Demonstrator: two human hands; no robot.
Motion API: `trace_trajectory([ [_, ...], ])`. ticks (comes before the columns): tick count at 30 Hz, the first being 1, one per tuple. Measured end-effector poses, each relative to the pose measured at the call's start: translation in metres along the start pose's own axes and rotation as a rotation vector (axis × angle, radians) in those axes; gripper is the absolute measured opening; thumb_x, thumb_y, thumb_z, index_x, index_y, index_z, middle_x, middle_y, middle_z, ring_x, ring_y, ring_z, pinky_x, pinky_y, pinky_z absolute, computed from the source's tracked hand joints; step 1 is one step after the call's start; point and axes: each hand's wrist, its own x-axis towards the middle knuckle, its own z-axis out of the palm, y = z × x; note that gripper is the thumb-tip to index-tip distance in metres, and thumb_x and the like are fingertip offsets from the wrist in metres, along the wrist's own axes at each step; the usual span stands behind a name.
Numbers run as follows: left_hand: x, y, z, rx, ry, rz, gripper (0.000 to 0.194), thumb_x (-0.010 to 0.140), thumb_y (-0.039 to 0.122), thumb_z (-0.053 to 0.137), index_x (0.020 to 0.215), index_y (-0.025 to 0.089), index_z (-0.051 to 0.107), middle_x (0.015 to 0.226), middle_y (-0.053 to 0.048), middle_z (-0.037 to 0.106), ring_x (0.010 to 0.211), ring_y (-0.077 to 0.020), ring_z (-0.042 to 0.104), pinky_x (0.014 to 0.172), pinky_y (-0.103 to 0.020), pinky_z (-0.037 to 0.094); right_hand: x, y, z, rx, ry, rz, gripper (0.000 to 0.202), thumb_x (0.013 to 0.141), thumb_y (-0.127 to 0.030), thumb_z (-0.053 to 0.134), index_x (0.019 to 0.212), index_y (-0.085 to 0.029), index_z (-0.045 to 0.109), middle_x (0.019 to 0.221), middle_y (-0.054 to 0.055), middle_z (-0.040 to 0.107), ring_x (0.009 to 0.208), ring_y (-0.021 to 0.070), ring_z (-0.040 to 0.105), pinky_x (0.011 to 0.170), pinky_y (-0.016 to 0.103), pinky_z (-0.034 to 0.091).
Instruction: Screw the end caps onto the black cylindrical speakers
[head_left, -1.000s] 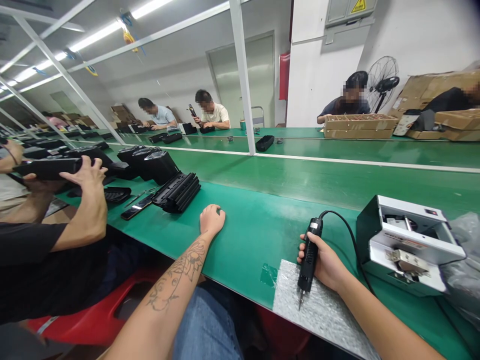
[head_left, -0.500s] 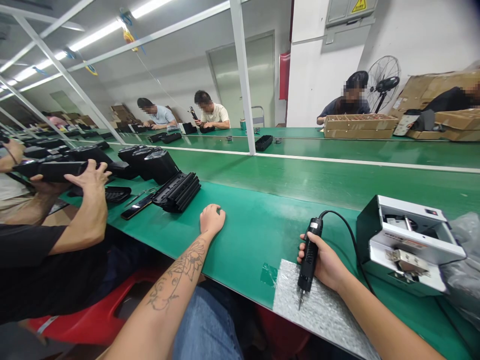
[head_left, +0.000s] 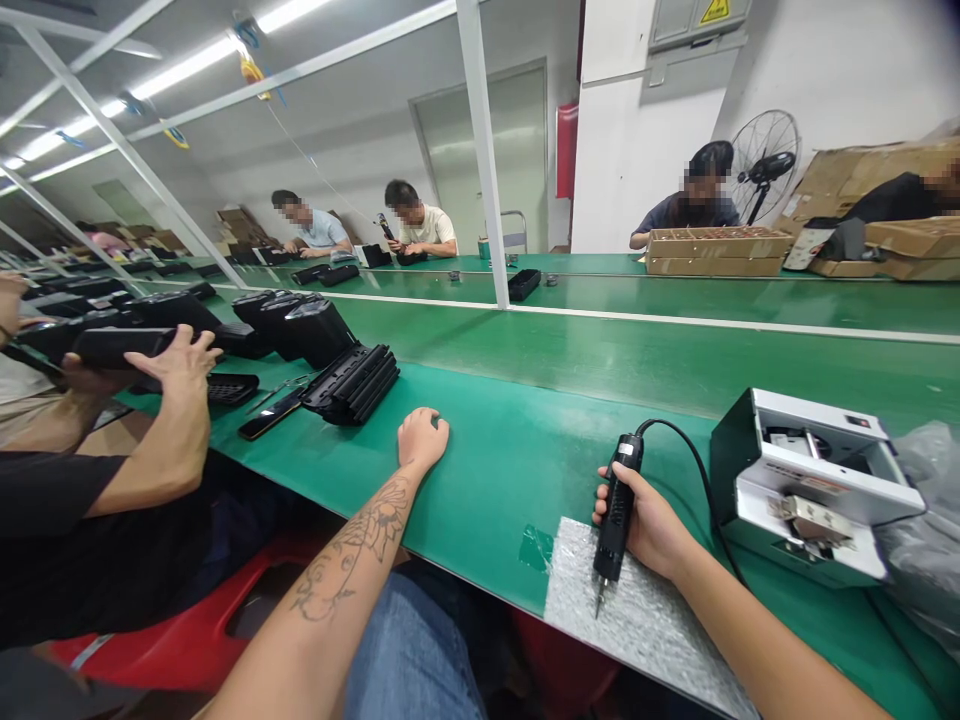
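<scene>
My left hand rests on the green mat with its fingers curled in, and nothing shows in it. Wrapped around a black electric screwdriver is my right hand. The tool's bit points down over a foam sheet at the mat's front edge, and its cable loops back to the right. A stack of ribbed black parts lies to the left, beyond my left hand.
A white and black machine stands at the right beside plastic bags. A phone, tweezers and black cases lie left. A neighbour's hands hold a black case. Several people sit across the bench.
The neighbour at the left has shifted the black case slightly. The whole view has moved a little. My hands keep their poses.
</scene>
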Motion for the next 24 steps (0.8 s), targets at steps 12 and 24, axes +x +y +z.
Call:
trace_trajectory([
  [12,0.0009,-0.0018,0.0011,0.001,-0.003,0.003,0.026,0.096,0.032,0.053,0.115,0.022,0.069,0.138,-0.012,0.068,0.133,-0.0330,0.057,0.116,-0.047,0.041,0.0018,0.0001,-0.0010,0.002,0.000,0.001,0.025,0.093,-0.041,0.075,0.105,-0.021,0.068,0.077,0.003,0.068,0.064,0.0190,0.066,0.066,0.036,0.062],
  [24,0.0007,-0.0003,0.0008,-0.002,-0.004,-0.002,0.027,0.095,0.032,0.053,0.115,0.022,0.069,0.137,-0.012,0.068,0.133,-0.0328,0.057,0.116,-0.047,0.041,-0.0006,0.0000,-0.0006,0.002,-0.001,-0.002,0.025,0.093,-0.041,0.076,0.105,-0.020,0.068,0.077,0.003,0.068,0.064,0.0191,0.066,0.066,0.037,0.062],
])
